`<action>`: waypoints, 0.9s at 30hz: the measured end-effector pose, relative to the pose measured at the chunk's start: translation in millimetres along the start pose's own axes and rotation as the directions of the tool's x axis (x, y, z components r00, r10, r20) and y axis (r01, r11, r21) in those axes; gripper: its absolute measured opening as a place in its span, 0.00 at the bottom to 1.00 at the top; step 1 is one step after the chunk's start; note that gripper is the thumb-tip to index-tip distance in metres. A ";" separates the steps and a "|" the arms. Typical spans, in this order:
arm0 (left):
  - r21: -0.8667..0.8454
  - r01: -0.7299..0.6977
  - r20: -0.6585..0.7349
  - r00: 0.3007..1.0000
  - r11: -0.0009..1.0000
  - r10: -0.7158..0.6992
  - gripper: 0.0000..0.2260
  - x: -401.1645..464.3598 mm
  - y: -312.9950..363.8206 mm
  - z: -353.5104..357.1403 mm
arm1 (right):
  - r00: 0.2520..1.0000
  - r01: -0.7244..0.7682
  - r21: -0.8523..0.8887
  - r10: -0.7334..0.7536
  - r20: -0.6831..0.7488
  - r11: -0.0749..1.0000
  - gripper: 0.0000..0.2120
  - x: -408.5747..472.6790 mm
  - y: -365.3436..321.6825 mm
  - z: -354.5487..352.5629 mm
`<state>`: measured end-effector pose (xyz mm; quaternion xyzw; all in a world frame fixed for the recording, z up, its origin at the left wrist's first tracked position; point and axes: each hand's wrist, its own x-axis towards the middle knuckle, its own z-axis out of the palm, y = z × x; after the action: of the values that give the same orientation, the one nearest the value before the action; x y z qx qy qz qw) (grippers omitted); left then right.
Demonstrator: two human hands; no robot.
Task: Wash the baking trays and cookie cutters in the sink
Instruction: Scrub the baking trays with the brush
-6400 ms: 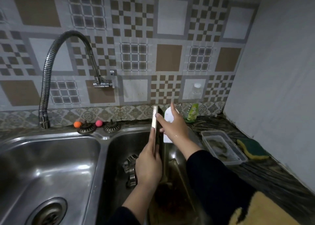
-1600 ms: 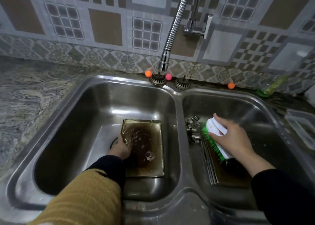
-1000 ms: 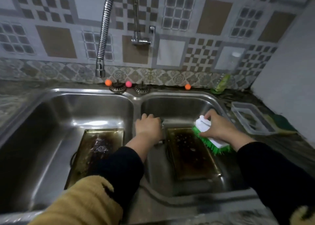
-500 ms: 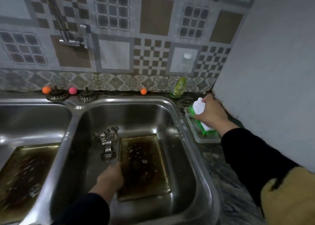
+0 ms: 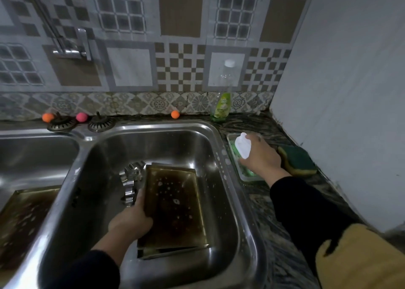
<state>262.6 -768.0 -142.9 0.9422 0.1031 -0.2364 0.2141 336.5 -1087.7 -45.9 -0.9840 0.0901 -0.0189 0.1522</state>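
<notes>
A wall of grey, white and brown patterned tiles rises behind a dark marbled table (image 5: pixel 274 203) that carries a double steel sink (image 5: pixel 221 135). In the right basin a stained baking tray (image 5: pixel 175 205) lies flat on another tray (image 5: pixel 173 251) whose edge shows beneath it; its long axis runs from the near wall to the far wall, leaning slightly right at the far end. The left hand (image 5: pixel 131 220) grips that tray's near-left edge, fingers curled around the rim, with the metal cookie cutters (image 5: pixel 131 183) heaped just beyond the hand against the tray's left side. A third tray (image 5: pixel 24 223) lies in the left basin, well apart from both hands. To the right of the sink the right hand (image 5: pixel 260 157) is closed around the white handle of a green-bristled brush (image 5: pixel 243 148), pressing the bristles into a clear plastic dish (image 5: pixel 230 139) on the table, beside a green and yellow sponge (image 5: pixel 298 161). A soap bottle (image 5: pixel 221 107), three small balls (image 5: pixel 174 114) and two drain strainers (image 5: pixel 100 123) line the wall edge. Compared with half a second ago, the left hand has slid farther along the tray's side, and the brush sits lower in the dish; one second ago it was still over the right basin.
</notes>
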 end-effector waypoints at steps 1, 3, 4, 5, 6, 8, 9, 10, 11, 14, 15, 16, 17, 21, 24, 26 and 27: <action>-0.045 0.013 -0.004 1.000 0.999 -0.013 0.38 -1.0 3.5 -0.5 | 1.000 0.006 -0.010 -0.007 -0.026 1.000 0.34 -1.9 0.1 1.6; -0.149 0.023 -0.013 1.000 0.989 -0.025 0.33 -1.2 6.7 3.0 | 0.998 0.006 -0.011 -0.006 -0.064 1.000 0.33 -4.9 -0.6 2.7; -0.186 0.015 -0.034 0.999 0.982 -0.022 0.28 -1.4 7.0 5.1 | 0.998 0.001 -0.004 -0.002 -0.069 1.000 0.32 -5.5 -1.0 2.0; -0.210 0.007 -0.071 0.997 0.978 -0.023 0.23 -1.7 6.9 7.3 | 0.998 -0.004 0.004 0.004 -0.063 1.000 0.33 -5.3 -1.5 0.4; -0.231 0.008 -0.111 0.993 0.973 -0.035 0.18 0.0 6.1 9.5 | 0.999 -0.008 0.014 0.009 -0.051 1.000 0.33 -4.8 -2.1 -1.7; -0.311 0.012 -0.151 0.987 0.950 -0.062 0.15 0.0 8.6 11.8 | 0.999 -0.015 0.028 0.016 -0.051 0.999 0.33 -3.7 -6.2 -8.6; -0.359 0.001 -0.159 0.985 0.933 -0.063 0.16 -1.5 12.0 11.8 | 0.998 -0.013 0.028 0.015 -0.069 1.000 0.33 -3.3 -9.7 -13.3; -0.398 -0.015 -0.157 0.986 0.917 -0.052 0.17 -2.5 14.9 11.1 | 0.996 -0.002 0.027 0.004 -0.092 1.000 0.32 -3.3 -14.2 -18.3; -0.430 -0.040 -0.156 0.987 0.902 -0.030 0.20 -4.5 18.0 9.8 | 0.994 0.016 0.028 -0.012 -0.112 0.999 0.32 -3.9 -20.0 -23.2; -0.498 -0.127 -0.194 0.980 0.858 0.033 0.25 -10.8 22.5 4.6 | 0.986 0.079 0.056 -0.070 -0.149 0.995 0.32 -10.1 -46.6 -36.0; -0.530 -0.148 -0.203 0.978 0.835 0.044 0.25 -13.1 22.9 3.0 | 0.985 0.101 0.075 -0.089 -0.150 0.992 0.32 -13.8 -57.7 -38.0; -0.559 -0.171 -0.216 0.975 0.811 0.057 0.25 -13.0 21.3 2.2 | 0.984 0.120 0.092 -0.106 -0.143 0.989 0.32 -18.7 -69.5 -37.8; -0.582 -0.201 -0.234 0.969 0.788 0.075 0.25 -14.5 20.4 0.7 | 0.984 0.137 0.108 -0.123 -0.129 0.985 0.32 -24.1 -81.3 -35.5; -0.639 -0.369 -0.365 0.918 0.675 0.156 0.25 -25.3 17.3 -13.2 | 0.970 0.243 0.185 -0.233 -0.070 0.952 0.32 -51.1 -126.1 -7.5; -0.633 -0.463 -0.472 0.866 0.620 0.165 0.25 -34.5 21.8 -32.8 | 0.954 0.294 0.249 -0.300 -0.014 0.923 0.32 -75.7 -155.6 20.3; -0.638 -0.518 -0.538 0.829 0.570 0.152 0.25 -36.2 18.5 -47.5 | 0.938 0.343 0.243 -0.346 -0.031 0.907 0.33 -98.9 -173.8 36.7; -0.631 -0.537 -0.569 0.811 0.560 0.137 0.25 -35.9 14.2 -54.5 | 0.930 0.366 0.249 -0.363 -0.060 0.897 0.33 -111.1 -181.1 43.4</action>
<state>257.6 -759.3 -76.9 0.7871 0.0523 0.1065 0.6054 261.1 -884.7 -33.4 -0.9554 -0.0977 -0.0647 0.2710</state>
